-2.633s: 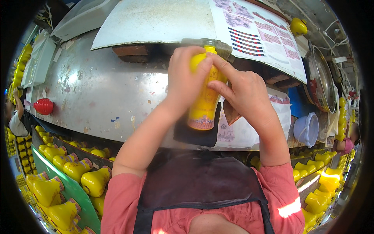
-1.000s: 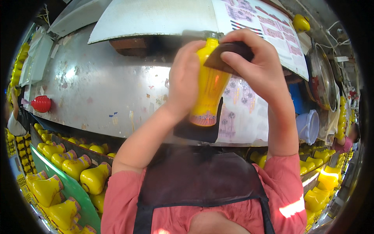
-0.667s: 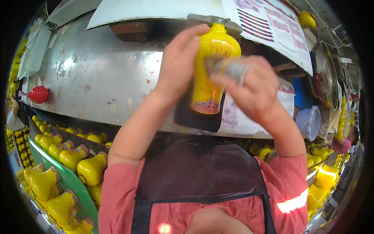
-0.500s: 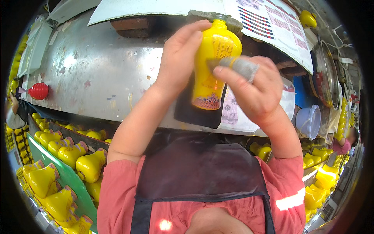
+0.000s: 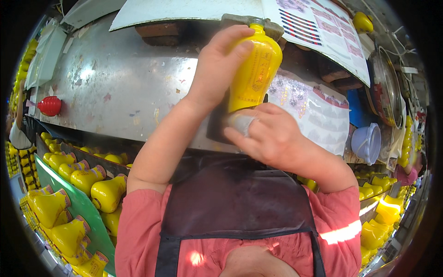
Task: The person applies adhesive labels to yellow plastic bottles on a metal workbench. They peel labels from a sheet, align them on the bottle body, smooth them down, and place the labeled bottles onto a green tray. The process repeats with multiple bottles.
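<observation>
A glossy yellow bottle [image 5: 258, 62] with printed lettering lies on its side, its neck pointing away from me against a grey padded block [image 5: 233, 21]. My left hand [image 5: 221, 60] is closed round its upper left side, thumb lying across the front. At the bottle's near end, my right hand [image 5: 270, 131] presses with bent fingers over the base. One of its fingers wears a grey-white wrap [image 5: 241, 123]. Whatever the right fingers hold is hidden, and they cover the bottle's patterned lower band. Beneath the bottle shows part of a black pad [image 5: 218, 127].
Printed sheets [image 5: 307, 108] lie right of the bottle on the metal table [image 5: 129, 87]. A raised white board [image 5: 194, 10] rests on bricks behind. A red bulb-shaped container [image 5: 49, 106] stands left, a pale blue bucket [image 5: 366, 144] right. Many yellow bottles [image 5: 108, 194] lie along the near left side.
My right hand has slid from the bottle's middle down to its base, moving toward me. The bottle has turned slightly, showing more lettering. My left hand keeps its hold.
</observation>
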Motion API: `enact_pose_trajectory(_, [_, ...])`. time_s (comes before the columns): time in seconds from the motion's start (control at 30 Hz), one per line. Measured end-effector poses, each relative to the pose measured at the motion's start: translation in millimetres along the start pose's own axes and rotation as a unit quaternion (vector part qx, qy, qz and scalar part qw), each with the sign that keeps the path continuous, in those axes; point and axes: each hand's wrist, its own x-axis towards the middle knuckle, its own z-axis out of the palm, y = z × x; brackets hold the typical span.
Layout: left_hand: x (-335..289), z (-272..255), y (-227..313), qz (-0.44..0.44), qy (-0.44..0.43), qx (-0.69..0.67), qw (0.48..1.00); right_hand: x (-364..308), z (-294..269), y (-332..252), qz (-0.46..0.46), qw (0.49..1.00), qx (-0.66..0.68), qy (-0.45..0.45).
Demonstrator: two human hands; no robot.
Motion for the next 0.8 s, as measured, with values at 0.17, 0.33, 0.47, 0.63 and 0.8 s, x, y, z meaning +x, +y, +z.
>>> enact_pose_trajectory(0.17, [-1.7,3.3,-11.6,0.083,0.005,0.173,0.981,-7.0,-11.3,32.5,0.144,0.968,-0.142,0.151])
enact_pose_trajectory(0.33, [-2.6,-1.3,-26.1,0.071,0.01,0.162,0.984,-27.8,11.4,18.0,0.002,0.992,0.009,0.125])
enact_pose_trajectory(0.47, [-2.5,-5.4,-32.8,0.058,-0.006,0.134,0.989,-33.9,11.9,22.2,0.102,0.984,-0.039,0.142])
enact_pose_trajectory(0.63, [-6.9,-0.2,-29.2,0.021,-0.026,-0.036,0.999,-32.9,15.7,30.5,0.134,0.959,-0.067,0.24])
enact_pose_trajectory(0.8, [-12.0,1.1,-25.1,-0.013,-0.015,-0.061,0.998,-46.3,26.7,8.6,0.118,0.968,0.045,0.215])
